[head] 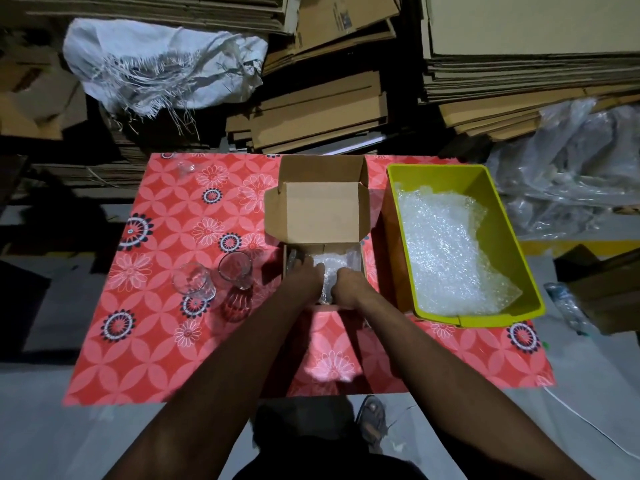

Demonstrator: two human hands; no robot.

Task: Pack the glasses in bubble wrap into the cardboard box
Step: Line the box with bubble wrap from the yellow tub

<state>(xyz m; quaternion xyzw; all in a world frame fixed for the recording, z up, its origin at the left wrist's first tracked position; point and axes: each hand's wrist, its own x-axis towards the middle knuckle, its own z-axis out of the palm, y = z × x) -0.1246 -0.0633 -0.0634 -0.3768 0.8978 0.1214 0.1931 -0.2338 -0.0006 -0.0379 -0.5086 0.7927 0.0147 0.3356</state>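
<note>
Bench (pixel 145 341) under a pink flowered cover: two bare glasses (pixel 194 282) stand side by side at its left, an open cardboard box (pixel 317 209) sits mid-bench, and a yellow-green tub (pixel 498 209) of bubble wrap (pixel 446 251) sits just right of it.

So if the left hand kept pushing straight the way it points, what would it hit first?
Probably the bubble wrap in the cardboard box, which the left hand already seems to touch; depth is unclear.

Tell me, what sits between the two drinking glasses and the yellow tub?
The head view shows the open cardboard box between the glasses and the tub, with both hands, left hand and right hand, pressing bubble wrap into it.
</note>
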